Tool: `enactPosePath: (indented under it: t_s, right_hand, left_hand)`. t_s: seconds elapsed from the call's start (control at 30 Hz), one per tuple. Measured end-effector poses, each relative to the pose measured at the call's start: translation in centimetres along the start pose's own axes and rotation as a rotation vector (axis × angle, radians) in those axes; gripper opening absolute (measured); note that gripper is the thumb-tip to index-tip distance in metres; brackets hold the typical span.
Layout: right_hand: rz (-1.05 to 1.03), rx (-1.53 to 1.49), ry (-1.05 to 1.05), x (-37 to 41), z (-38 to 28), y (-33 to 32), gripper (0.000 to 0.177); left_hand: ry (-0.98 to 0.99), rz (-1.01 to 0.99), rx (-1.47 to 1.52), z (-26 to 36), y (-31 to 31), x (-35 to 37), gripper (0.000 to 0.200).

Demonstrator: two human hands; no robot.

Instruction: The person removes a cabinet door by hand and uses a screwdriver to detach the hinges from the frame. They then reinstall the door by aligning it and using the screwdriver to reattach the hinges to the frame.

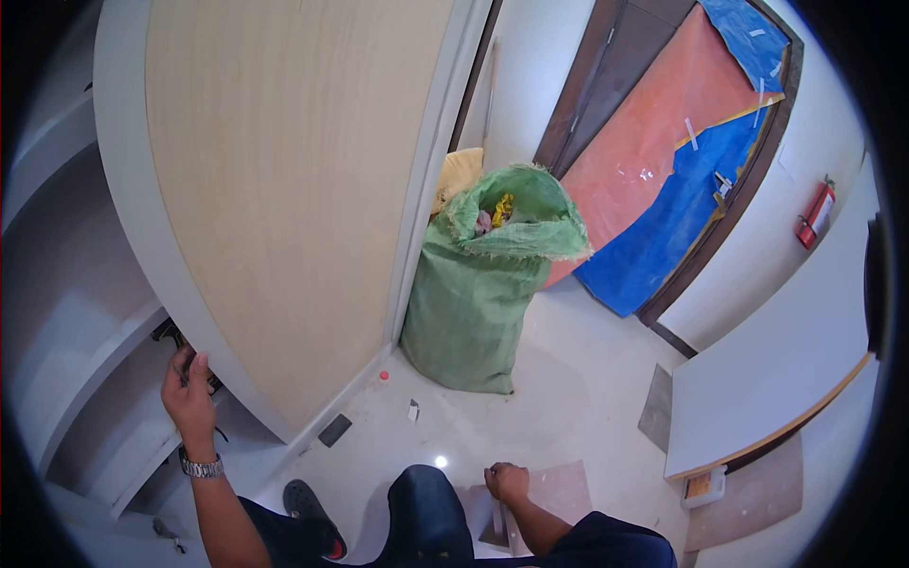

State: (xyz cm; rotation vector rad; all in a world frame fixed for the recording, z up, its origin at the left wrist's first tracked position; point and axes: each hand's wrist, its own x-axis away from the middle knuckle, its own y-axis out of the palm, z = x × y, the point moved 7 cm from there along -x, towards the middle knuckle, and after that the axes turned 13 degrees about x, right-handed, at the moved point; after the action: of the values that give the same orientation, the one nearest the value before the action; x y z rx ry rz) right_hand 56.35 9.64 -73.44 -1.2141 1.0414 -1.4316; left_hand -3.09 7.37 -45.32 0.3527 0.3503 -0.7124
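Note:
My left hand (pixel 189 393), a metal watch at its wrist, reaches into the shelf unit at the left. Its fingers curl round a dark tool (pixel 169 330) that shows above and beside them at a shelf's edge. Low in the middle, my right hand (pixel 508 482) is closed in front of my body, over a flat brownish sheet (pixel 563 486) on the floor. I cannot tell what is in its fingers. A grey flat piece (pixel 493 523) shows just below this hand.
Curved white shelves (pixel 85 379) meet a wood-faced panel (pixel 294 189). Beyond it stands an open green sack (pixel 473 303) with rubbish inside. A dark flat piece (pixel 334 431) and a red cap (pixel 383 376) lie on the floor. Behind are a sheet-covered door (pixel 653 142) and a fire extinguisher (pixel 814 214).

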Motion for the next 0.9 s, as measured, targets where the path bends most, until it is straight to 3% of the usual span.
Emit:
enactPosePath:
  t_s: [0.2, 0.5, 0.9]
  right_hand:
    - [0.020, 0.024, -0.010, -0.1, -0.1, 0.3, 0.034]
    - [-0.002, -0.016, -0.009, -0.3, -0.2, 0.2, 0.035]
    - [0.052, -0.005, -0.006, -0.7, -0.4, 0.1, 0.031]
  left_hand:
    - [-0.015, 0.002, -0.041, 0.3, 0.2, 0.0, 0.030]
    - [0.127, 0.025, -0.088, 1.9, 0.9, 0.2, 0.030]
    - [-0.016, 0.088, -0.102, 0.5, 0.2, 0.1, 0.038]
